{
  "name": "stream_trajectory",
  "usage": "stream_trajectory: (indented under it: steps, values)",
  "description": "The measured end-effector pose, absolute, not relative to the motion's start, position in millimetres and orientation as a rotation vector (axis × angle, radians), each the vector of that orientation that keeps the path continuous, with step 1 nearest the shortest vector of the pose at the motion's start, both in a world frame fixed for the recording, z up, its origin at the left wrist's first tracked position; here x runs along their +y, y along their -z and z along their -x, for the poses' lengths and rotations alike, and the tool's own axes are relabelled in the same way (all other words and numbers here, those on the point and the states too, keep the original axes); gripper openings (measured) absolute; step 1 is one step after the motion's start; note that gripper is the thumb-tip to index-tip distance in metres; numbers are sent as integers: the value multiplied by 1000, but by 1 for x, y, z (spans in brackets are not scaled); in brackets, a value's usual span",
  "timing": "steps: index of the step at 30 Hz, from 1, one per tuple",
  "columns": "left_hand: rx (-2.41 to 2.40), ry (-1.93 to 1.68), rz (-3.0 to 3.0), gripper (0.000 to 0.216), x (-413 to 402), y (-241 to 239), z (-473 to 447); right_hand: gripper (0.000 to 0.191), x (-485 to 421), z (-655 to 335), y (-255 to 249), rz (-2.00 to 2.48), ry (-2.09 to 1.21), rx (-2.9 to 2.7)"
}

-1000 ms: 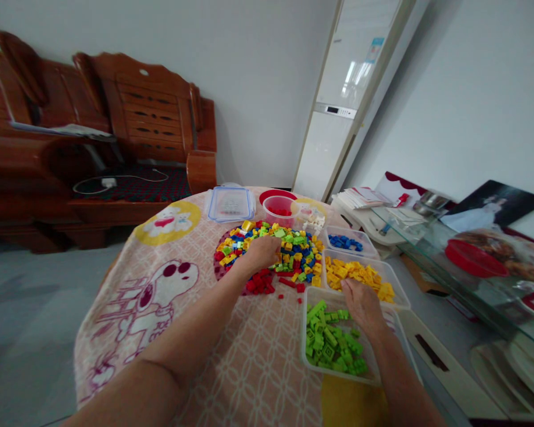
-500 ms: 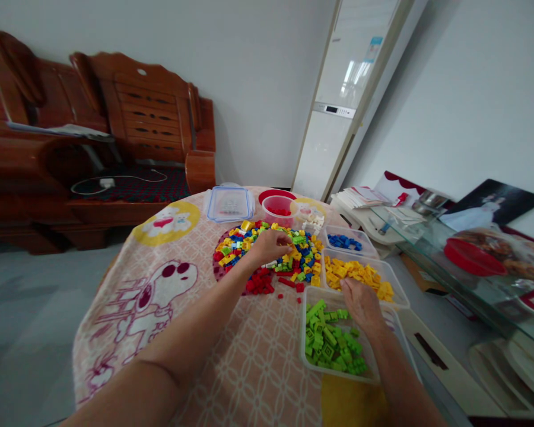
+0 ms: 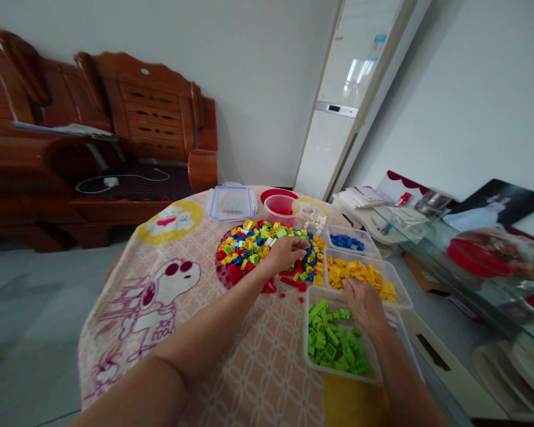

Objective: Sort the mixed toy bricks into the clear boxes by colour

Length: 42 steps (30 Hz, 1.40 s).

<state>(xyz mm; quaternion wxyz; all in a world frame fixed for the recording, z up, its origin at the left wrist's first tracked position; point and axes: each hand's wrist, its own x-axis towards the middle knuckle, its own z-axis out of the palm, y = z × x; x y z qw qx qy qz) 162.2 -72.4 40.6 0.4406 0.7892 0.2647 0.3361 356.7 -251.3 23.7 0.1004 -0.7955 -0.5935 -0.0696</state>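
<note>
My left hand (image 3: 288,252) is over the right part of a mixed pile of toy building bricks (image 3: 253,243) on the table. Its fingers are bent and drawn together; whatever they may pinch is too small to make out. At the near edge of the clear box of yellow bricks (image 3: 355,271) is my right hand (image 3: 364,301), with its fingers curled down and their tips hidden. Its wrist passes above the clear box of green bricks (image 3: 333,341). Several red bricks (image 3: 289,281) lie along the near side of the pile.
Behind the yellow bricks stands a box of blue bricks (image 3: 347,242). White bricks (image 3: 315,222) lie beside a pink tub (image 3: 281,206) with red bricks. A clear lidded container (image 3: 232,203) stands at the back. To the right is a glass shelf (image 3: 431,252) with various items.
My left hand has moved right across the pile. My right hand remains at the near edge of the yellow bricks' box. The whole view has shifted slightly.
</note>
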Motion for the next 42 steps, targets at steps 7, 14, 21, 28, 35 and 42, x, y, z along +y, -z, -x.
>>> stream_trajectory:
  steps: [7, 14, 21, 28, 35, 42]
  values:
    - [892, -932, -2222, 23, -50, -54, -137, 37, -251, -357, -22, 2350, 209, -1747]
    - [976, -600, -2546, 23, -58, -43, -142, 38, -251, -358, -23, 2352, 180, -1749]
    - [1055, -480, -2654, 22, -70, -43, -146, 38, -252, -356, -25, 2318, 181, -1748]
    - [1009, -595, -2516, 22, -59, -46, -140, 38, -252, -356, -25, 2356, 150, -1720]
    - [867, -752, -2217, 15, -59, -51, -143, 38, -251, -356, -24, 2348, 171, -1731]
    - [340, -721, -1687, 34, -100, -35, -181, 39, -251, -356, -23, 2340, 177, -1725]
